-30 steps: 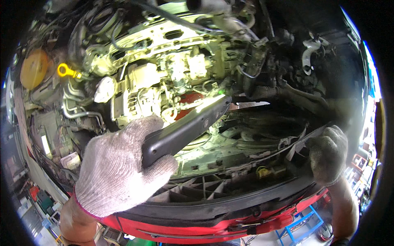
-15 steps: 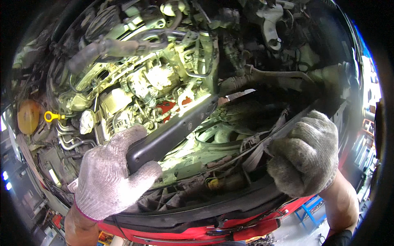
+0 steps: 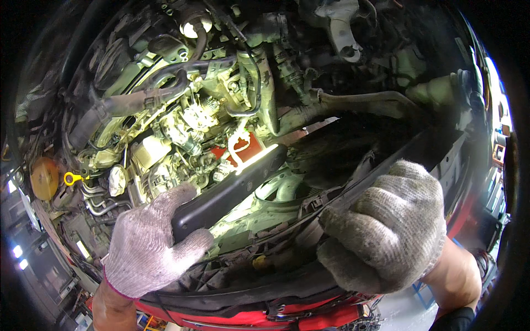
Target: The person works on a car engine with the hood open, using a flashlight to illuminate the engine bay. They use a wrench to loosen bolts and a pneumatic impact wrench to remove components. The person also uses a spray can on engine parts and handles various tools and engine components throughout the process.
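Observation:
My left hand (image 3: 144, 243), in a pale knitted glove with a dark cuff edge, grips the near end of a long black work light (image 3: 232, 193). A bright lit strip runs along the light's far edge and shines down into the engine bay. Over the front right of the bay my right hand (image 3: 389, 229), in a greyer, soiled glove, is closed with its fingers curled. Whatever it may hold is hidden. Beyond the light's far end lies a red piece (image 3: 249, 148) deep among the engine parts.
A yellow dipstick ring (image 3: 70, 178) stands beside an orange-brown reservoir (image 3: 44, 177) at the left. A thick black hose (image 3: 124, 105) crosses the far left part. The car's red front (image 3: 221, 317) runs along the near edge, with a blue frame (image 3: 425, 295) beyond it.
My right hand has come left and nearer, still closed. The view has shifted slightly over the engine bay, while my left hand keeps its grip on the work light.

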The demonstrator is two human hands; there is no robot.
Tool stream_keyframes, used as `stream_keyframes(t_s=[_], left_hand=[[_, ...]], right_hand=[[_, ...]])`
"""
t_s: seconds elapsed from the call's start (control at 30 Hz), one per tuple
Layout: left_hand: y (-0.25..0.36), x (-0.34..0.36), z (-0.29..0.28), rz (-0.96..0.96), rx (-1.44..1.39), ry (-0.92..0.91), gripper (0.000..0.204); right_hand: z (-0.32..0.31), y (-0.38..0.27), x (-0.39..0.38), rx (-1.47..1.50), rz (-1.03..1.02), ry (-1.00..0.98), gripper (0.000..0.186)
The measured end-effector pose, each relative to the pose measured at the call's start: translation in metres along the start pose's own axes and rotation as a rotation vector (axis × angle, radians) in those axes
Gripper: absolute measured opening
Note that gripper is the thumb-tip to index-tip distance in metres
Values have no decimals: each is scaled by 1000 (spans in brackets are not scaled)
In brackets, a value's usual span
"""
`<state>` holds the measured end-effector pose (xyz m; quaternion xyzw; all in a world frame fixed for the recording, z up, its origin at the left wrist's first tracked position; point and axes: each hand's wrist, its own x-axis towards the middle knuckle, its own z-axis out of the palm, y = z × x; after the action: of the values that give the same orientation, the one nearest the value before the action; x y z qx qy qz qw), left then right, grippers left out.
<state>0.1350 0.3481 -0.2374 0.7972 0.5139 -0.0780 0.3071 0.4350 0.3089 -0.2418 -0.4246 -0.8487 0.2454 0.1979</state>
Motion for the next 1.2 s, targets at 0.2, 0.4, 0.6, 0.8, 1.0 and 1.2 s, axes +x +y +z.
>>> stream_keyframes(t_s=[0.2, 0.4, 0.6, 0.8, 1.0, 1.2], left_hand=[[15, 8, -6, -289, -108, 38, 54], [11, 7, -22, -373, -27, 162, 55], [11, 5, -37, -538, 9, 263, 59], [22, 17, -42, -634, -167, 145, 60], [25, 21, -33, -458, -75, 98, 54], [25, 25, -28, -405, 8, 35, 54]], right_hand=[[7, -1, 4, -8, 0, 108, 23], [12, 9, -6, 29, -37, 208, 27], [13, 16, -12, -6, -128, 234, 33], [11, 17, -6, 75, -74, 108, 22], [7, 11, -6, 81, -28, 180, 31], [10, 18, -10, 32, -111, 254, 36]])
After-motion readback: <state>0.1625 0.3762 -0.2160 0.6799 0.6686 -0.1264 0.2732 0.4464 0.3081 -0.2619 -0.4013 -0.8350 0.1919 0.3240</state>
